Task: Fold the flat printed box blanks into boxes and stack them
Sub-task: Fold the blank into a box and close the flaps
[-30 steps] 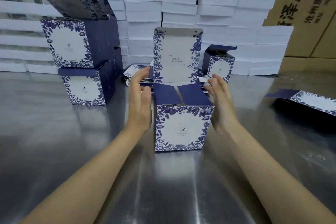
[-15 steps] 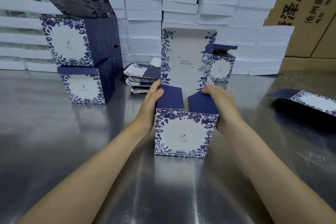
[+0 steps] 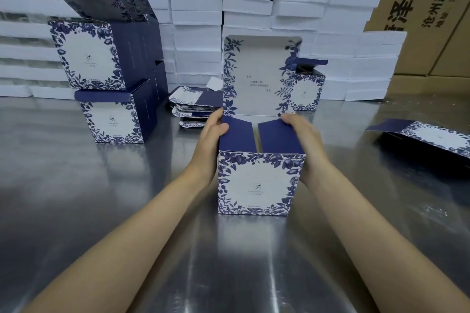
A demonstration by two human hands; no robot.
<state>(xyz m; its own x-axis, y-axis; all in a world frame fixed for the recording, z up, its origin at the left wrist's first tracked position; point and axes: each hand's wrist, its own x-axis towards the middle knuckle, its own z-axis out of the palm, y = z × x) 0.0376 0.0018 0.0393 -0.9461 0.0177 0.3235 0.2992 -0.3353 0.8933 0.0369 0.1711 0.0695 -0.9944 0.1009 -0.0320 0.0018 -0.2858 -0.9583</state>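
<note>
A blue-and-white floral box point(image 3: 259, 183) stands upright on the steel table point(image 3: 76, 198) in front of me. Its tall lid flap point(image 3: 259, 76) stands up at the back, and its two dark blue side flaps are folded inward over the top. My left hand point(image 3: 211, 134) grips the box's left side with the thumb on the left flap. My right hand point(image 3: 302, 140) grips the right side, fingers curled over the right flap. A pile of flat blanks point(image 3: 193, 107) lies behind my left hand. Folded boxes point(image 3: 101, 79) are stacked at the left.
One more folded box point(image 3: 307, 89) stands behind the lid flap at the right. A partly opened blank point(image 3: 429, 140) lies on the table's right side. White packs point(image 3: 254, 7) are stacked along the back, with brown cartons point(image 3: 419, 7) behind them.
My hands, apart and open a second ago, have closed onto the box's sides and pressed the two side flaps down. The box has shifted slightly right.
</note>
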